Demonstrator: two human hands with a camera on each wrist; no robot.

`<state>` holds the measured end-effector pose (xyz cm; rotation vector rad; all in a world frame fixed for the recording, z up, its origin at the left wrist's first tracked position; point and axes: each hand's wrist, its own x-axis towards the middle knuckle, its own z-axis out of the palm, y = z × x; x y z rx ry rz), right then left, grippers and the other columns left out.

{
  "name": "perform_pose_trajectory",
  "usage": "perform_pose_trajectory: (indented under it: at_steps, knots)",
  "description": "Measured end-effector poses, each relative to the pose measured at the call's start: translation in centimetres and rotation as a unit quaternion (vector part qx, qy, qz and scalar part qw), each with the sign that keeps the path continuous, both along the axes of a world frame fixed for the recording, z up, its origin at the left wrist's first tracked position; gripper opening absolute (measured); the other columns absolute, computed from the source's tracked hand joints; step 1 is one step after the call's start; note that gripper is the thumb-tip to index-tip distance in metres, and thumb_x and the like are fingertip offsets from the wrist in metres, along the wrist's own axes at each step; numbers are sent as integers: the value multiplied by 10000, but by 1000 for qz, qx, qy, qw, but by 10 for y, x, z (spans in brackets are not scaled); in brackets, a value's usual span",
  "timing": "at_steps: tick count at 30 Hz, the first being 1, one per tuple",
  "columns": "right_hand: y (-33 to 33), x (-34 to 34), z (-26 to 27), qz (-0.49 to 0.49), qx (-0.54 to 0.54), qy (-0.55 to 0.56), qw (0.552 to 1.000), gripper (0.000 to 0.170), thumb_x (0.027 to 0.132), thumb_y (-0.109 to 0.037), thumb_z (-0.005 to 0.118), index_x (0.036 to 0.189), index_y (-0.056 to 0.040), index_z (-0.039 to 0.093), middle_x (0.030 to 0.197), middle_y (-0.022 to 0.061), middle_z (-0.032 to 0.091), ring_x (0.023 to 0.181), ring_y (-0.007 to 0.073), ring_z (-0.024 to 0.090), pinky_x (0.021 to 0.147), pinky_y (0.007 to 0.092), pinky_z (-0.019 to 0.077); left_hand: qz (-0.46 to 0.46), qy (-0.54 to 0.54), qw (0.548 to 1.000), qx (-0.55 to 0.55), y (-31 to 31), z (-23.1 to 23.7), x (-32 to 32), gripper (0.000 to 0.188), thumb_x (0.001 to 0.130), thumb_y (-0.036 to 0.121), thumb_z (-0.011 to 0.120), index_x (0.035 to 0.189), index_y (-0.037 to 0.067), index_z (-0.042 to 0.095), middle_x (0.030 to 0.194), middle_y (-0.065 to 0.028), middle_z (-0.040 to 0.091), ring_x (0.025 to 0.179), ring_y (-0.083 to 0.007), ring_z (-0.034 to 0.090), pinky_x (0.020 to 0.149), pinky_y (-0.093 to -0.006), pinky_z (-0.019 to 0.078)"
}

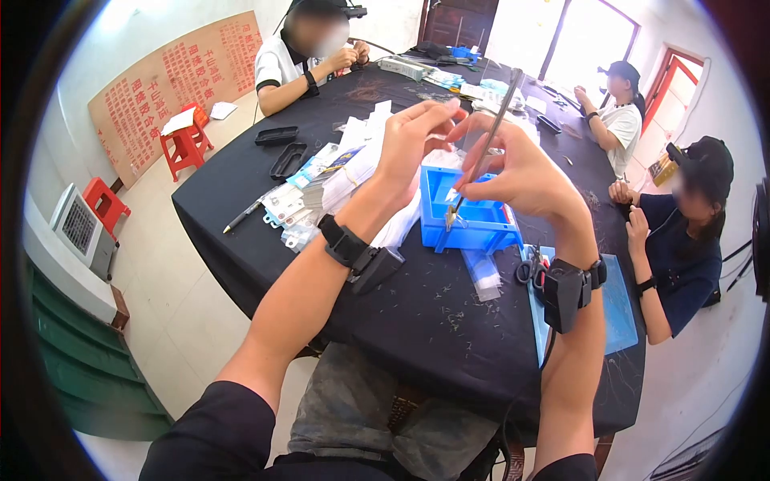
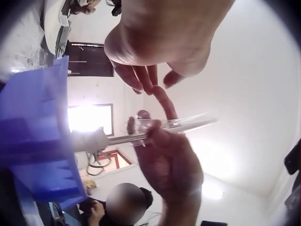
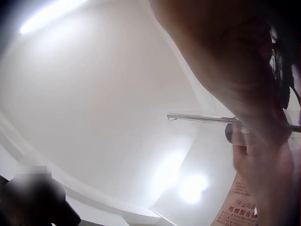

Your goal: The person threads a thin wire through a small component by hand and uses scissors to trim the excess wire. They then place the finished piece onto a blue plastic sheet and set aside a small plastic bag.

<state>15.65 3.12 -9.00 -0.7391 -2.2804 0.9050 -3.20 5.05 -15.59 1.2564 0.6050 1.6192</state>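
In the head view my right hand (image 1: 525, 172) pinches a long thin metal rod (image 1: 504, 112), its lower end over a blue plastic bin (image 1: 437, 238). Clear film surrounds part of the rod (image 2: 188, 125) in the left wrist view, where the right hand (image 2: 171, 165) grips both. My left hand (image 2: 157, 44) is above it with fingers loosely bent, close to the right index fingertip; whether they touch is unclear. In the head view the left hand (image 1: 409, 148) is left of the rod. The rod's far end (image 3: 188, 117) shows in the right wrist view.
On the black-covered table (image 1: 385, 337) lie paper and plastic packets (image 1: 345, 176), a pen (image 1: 243, 216), two black trays (image 1: 277, 135) and scissors (image 1: 529, 271) on a blue mat (image 1: 618, 305). Several people sit around the table.
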Motion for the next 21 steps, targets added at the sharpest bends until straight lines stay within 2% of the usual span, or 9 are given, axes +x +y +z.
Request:
perform_pose_trajectory:
  at_steps: [1, 5, 8, 11, 12, 14, 15, 19, 21]
  knots:
    - [4, -1, -5, 9, 0, 21, 1000, 532, 709, -44, 865, 1176, -24, 610, 908, 117, 697, 836, 182, 729, 767, 323, 568, -50, -66, 995, 58, -4, 4, 2, 266, 982, 261, 673, 1105, 29, 709, 1011, -54, 697, 938, -107, 629, 866, -307, 465]
    - [9, 4, -10, -42, -34, -44, 998, 544, 701, -50, 875, 1170, -26, 601, 933, 111, 706, 822, 199, 737, 767, 337, 576, -55, -70, 983, 161, -20, 13, 11, 326, 973, 253, 692, 1182, 3, 693, 1156, -91, 680, 1080, -144, 621, 995, -340, 434]
    - [-3, 7, 1, -58, -50, -70, 995, 613, 688, -74, 889, 1219, -29, 586, 1070, 142, 699, 954, 232, 733, 825, 333, 574, -69, -12, 977, 202, -21, 11, 10, 273, 938, 178, 734, 1154, 10, 722, 1196, -92, 671, 1116, -173, 627, 1035, -369, 441]
    - [6, 22, 8, -23, 87, -52, 995, 766, 741, -139, 863, 1419, -47, 519, 1301, 173, 624, 1223, 288, 628, 973, 383, 541, -71, 5, 976, 205, -15, 6, 10, 164, 891, 109, 778, 1034, 30, 762, 1179, -87, 679, 1117, -175, 630, 1046, -387, 448]
    - [13, 27, 6, -22, 86, -53, 995, 766, 741, -139, 863, 1419, -47, 519, 1301, 173, 624, 1223, 288, 628, 973, 383, 541, -74, -3, 975, 210, -14, 7, 10, 111, 879, 86, 786, 977, 37, 765, 1171, -86, 681, 1118, -177, 634, 1032, -390, 458]
    - [6, 22, 18, -52, 89, 126, 987, 747, 769, -156, 839, 1440, -57, 524, 1249, 133, 654, 1198, 283, 637, 996, 399, 527, -75, -13, 974, 214, -15, 6, 10, 61, 867, 64, 793, 920, 44, 769, 1163, -86, 684, 1120, -179, 639, 1018, -393, 468]
    - [-3, 19, 26, -73, 124, 159, 977, 594, 814, -161, 797, 1366, -54, 607, 1197, 107, 677, 1192, 241, 637, 996, 353, 518, -75, -5, 977, 202, -16, 7, 9, 47, 870, 67, 793, 888, 49, 753, 1140, -85, 692, 1121, -184, 644, 1008, -385, 472]
    - [-16, 7, 37, -31, 111, 276, 954, 333, 902, -135, 699, 1212, -14, 715, 1146, 117, 725, 1114, 153, 672, 956, 279, 524, -95, -19, 979, 181, -14, 5, 12, 106, 870, 70, 798, 820, 62, 705, 1033, -88, 717, 1032, -186, 673, 941, -370, 498]
    - [-22, 3, 37, -56, 133, 276, 950, 308, 906, -132, 696, 1187, -9, 725, 1114, 118, 740, 1071, 157, 690, 951, 277, 525, -101, -18, 980, 172, -15, 4, 13, 128, 870, 73, 800, 808, 67, 688, 990, -89, 719, 983, -182, 677, 917, -363, 503]
